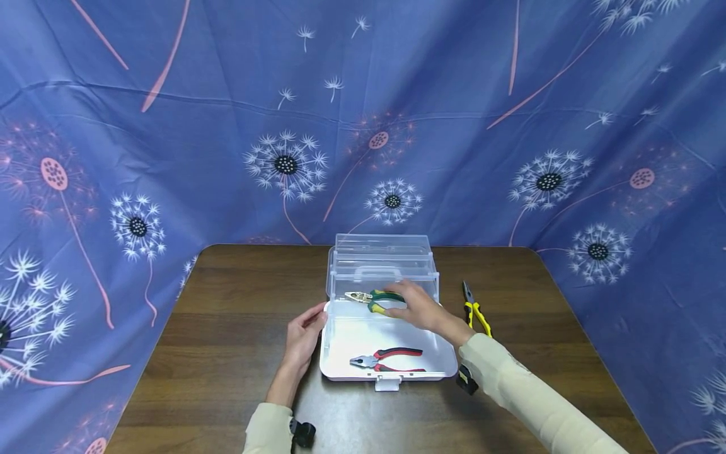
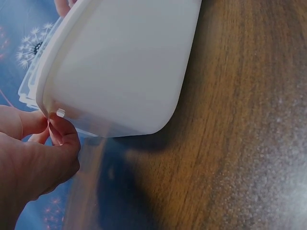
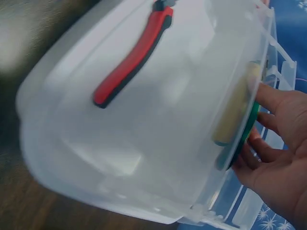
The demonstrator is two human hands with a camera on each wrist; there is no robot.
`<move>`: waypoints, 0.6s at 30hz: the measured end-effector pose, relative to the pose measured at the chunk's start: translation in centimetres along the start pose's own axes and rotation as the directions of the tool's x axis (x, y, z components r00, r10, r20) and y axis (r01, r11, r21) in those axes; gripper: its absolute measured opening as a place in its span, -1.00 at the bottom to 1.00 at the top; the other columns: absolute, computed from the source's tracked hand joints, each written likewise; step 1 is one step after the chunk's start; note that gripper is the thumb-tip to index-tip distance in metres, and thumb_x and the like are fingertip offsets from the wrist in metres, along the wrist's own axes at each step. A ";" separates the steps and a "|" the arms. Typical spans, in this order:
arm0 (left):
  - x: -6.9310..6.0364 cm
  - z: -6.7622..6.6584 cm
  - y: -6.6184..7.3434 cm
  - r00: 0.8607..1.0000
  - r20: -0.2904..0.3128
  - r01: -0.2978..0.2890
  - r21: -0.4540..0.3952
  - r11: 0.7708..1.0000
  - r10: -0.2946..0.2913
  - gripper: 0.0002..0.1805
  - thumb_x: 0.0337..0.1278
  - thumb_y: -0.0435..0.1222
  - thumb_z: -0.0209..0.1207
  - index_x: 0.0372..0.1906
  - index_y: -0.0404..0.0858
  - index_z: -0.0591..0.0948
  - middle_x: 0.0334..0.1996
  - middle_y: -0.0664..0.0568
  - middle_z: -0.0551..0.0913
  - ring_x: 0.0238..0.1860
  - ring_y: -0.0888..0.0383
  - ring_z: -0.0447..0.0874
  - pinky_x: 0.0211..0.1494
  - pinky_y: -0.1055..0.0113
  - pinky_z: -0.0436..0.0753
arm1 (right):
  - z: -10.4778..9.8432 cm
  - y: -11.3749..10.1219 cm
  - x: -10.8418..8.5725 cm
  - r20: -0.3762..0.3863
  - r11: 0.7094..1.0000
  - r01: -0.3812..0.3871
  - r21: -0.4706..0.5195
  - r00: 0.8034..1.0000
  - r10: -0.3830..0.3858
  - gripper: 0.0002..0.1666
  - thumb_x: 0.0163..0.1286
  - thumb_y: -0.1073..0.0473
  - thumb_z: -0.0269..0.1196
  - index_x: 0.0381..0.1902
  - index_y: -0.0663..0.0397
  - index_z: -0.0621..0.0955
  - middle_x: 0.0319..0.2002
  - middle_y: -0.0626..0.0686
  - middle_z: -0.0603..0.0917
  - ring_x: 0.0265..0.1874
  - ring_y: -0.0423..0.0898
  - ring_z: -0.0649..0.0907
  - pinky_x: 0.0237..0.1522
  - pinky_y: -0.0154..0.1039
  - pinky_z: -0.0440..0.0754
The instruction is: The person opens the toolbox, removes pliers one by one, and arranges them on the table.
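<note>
A white toolbox (image 1: 363,334) stands on the table with its clear lid (image 1: 382,243) and trays raised at the back. At its left rim, my left hand (image 1: 303,337) pinches the edge between thumb and fingers, as the left wrist view shows from beside the white wall (image 2: 124,62). Over the rear of the box, my right hand (image 1: 420,309) holds green-and-yellow combination pliers (image 1: 377,296) by the handles, jaws pointing left. Red-and-black combination pliers (image 1: 399,350) lie in the front of the box, their handle (image 3: 134,57) also seen in the right wrist view.
Yellow-and-black long-nose pliers (image 1: 481,318) lie on the wooden table (image 1: 227,353), right of the box and partly behind my right forearm. A white latch (image 1: 388,383) hangs at the box's front. Blue dandelion-print cloth (image 1: 454,126) hangs behind the table.
</note>
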State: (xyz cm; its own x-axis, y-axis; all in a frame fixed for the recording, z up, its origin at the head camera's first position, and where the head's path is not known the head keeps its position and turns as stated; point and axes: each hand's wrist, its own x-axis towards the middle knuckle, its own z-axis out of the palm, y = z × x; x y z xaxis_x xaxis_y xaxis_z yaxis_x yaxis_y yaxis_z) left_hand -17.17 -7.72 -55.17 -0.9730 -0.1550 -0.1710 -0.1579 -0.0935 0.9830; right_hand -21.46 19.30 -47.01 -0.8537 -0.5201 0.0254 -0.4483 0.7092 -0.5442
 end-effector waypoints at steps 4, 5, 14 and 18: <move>0.0 0.0 0.0 1.000 0.006 -0.002 -0.016 1.000 0.002 -0.63 0.42 -0.42 0.20 0.24 -0.46 0.61 0.06 -0.24 0.69 -0.03 0.20 0.60 -0.01 0.49 0.60 | -0.4 -0.4 0.5 0.025 0.999 0.023 -0.031 0.999 -0.022 -0.39 0.32 0.17 0.47 0.25 0.35 0.59 0.08 0.25 0.68 0.06 0.17 0.62 0.10 0.12 0.60; 0.0 0.0 0.0 1.000 0.007 0.001 -0.016 1.000 -0.001 -0.63 0.42 -0.41 0.20 0.24 -0.46 0.61 0.07 -0.23 0.69 -0.02 0.21 0.60 -0.02 0.49 0.60 | -0.5 -0.6 0.6 0.026 0.999 0.021 -0.037 0.999 -0.020 -0.38 0.29 0.17 0.49 0.23 0.36 0.61 0.06 0.24 0.70 0.03 0.16 0.64 0.08 0.10 0.61; -0.1 0.0 0.0 1.000 -0.001 0.007 0.005 1.000 -0.007 -0.63 0.43 -0.40 0.20 0.24 -0.44 0.62 0.08 -0.24 0.68 -0.01 0.20 0.59 -0.01 0.51 0.59 | -0.8 -2.3 1.6 0.041 0.988 -0.070 -0.135 0.996 0.076 -0.46 0.13 0.11 0.61 0.03 0.17 0.69 -0.11 0.07 0.77 -0.25 -0.09 0.70 -0.19 -0.12 0.67; -0.1 0.0 0.1 1.000 0.000 0.009 0.015 1.000 -0.009 -0.64 0.43 -0.40 0.20 0.24 -0.43 0.62 0.09 -0.22 0.68 -0.02 0.22 0.59 -0.01 0.51 0.59 | -0.4 -2.9 1.8 0.024 0.985 -0.039 -0.168 0.999 0.044 -0.54 0.14 0.08 0.60 -0.08 0.10 0.67 -0.22 0.03 0.77 -0.38 -0.16 0.67 -0.33 -0.21 0.64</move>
State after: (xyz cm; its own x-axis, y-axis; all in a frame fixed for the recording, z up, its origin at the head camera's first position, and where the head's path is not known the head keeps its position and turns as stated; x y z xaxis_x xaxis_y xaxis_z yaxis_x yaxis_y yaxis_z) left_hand -17.06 -7.73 -55.05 -0.9714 -0.1544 -0.1804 -0.1696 -0.0802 0.9822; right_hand -21.82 16.52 -45.04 -0.8659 -0.4998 -0.0186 -0.4527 0.7990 -0.3958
